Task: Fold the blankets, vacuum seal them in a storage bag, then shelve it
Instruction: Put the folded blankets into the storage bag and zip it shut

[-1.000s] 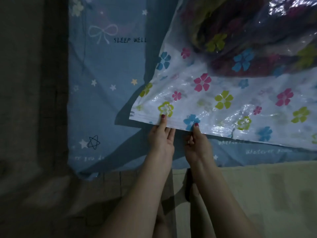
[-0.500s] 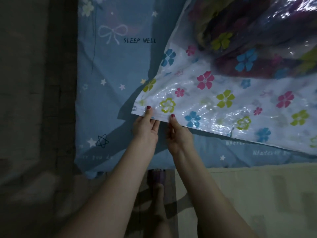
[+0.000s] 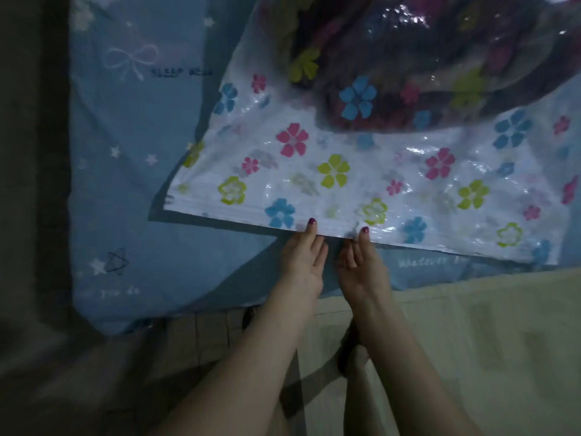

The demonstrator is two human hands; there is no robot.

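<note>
Both hands pinch the zip edge of the storage bag (image 3: 330, 180), which lies on the blue bed sheet (image 3: 132, 190) with the folded blankets (image 3: 424, 58) bulging inside at upper right. Your left hand (image 3: 303, 262) holds a narrow grip, thumb on top of the seal; your right hand (image 3: 361, 269) pinches just beside it. Risk: if you skip a stretch of zip, air will probably leak back. Both forearms reach forward, palms turned inward.

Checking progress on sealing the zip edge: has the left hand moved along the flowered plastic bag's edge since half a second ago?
Yes. The left hand has slid right along the flowered plastic storage bag, away from its left corner, toward the blue flower by the edge.
</note>
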